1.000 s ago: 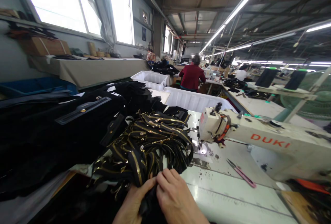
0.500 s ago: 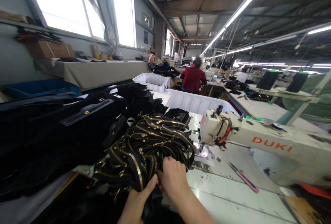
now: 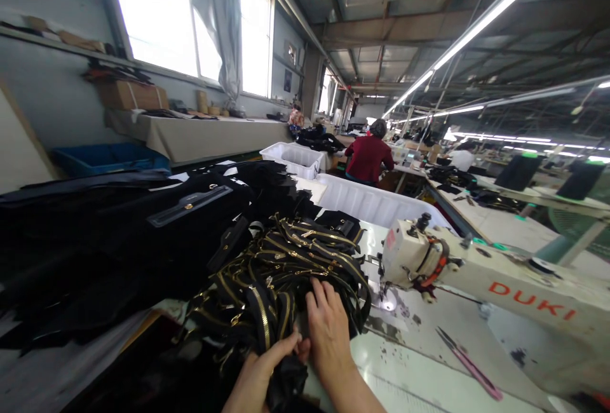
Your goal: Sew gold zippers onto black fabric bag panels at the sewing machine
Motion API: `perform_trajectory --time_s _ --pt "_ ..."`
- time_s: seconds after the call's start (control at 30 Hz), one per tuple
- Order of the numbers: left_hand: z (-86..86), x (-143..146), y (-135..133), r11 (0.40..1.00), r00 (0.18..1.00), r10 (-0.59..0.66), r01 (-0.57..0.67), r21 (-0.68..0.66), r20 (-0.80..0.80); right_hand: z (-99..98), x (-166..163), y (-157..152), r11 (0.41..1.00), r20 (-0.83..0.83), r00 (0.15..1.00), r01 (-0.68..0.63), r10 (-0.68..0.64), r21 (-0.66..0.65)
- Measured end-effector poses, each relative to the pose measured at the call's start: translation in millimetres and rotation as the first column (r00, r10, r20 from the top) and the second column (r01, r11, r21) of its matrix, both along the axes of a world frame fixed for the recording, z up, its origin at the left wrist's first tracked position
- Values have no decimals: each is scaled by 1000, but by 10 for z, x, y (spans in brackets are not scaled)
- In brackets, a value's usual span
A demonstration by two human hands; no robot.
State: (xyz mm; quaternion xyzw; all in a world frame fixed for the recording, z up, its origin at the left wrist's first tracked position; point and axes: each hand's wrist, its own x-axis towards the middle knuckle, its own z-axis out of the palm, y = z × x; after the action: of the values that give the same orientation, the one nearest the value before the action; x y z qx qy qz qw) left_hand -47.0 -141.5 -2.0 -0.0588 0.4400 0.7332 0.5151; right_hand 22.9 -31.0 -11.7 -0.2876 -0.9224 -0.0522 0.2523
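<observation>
Pale worktable beneath a strip light. Sewing machine between 2 and 3 o'clock of the hands; snips at 3. Zipper heap at 11 to 12 o'clock, beside the machine, presumably for short reach; black panels at 10. Left hand: thumb laid over dark strips, apparently steadying them; fingers hidden, pinch cannot be confirmed. Right hand: fingers extended, slightly parted, against the heap's near side, perhaps to hold it back.
</observation>
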Motion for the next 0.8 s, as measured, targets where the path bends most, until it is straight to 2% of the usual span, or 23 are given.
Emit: perform_trajectory --time_s 0.17,0.3,0.5,0.8 --pt "18 14 69 990 1000 23 -24 137 7 44 17 63 998 8 999 -50 50 30" --pt "-34 12 93 982 999 40 -42 184 15 11 32 63 998 -15 998 -60 60 26" --pt "-234 -31 111 988 996 74 -68 141 -43 -117 -33 64 994 -47 993 -104 106 40" --pt "-245 -11 111 987 990 119 -110 116 -80 -233 -174 101 999 -92 995 -28 31 43"
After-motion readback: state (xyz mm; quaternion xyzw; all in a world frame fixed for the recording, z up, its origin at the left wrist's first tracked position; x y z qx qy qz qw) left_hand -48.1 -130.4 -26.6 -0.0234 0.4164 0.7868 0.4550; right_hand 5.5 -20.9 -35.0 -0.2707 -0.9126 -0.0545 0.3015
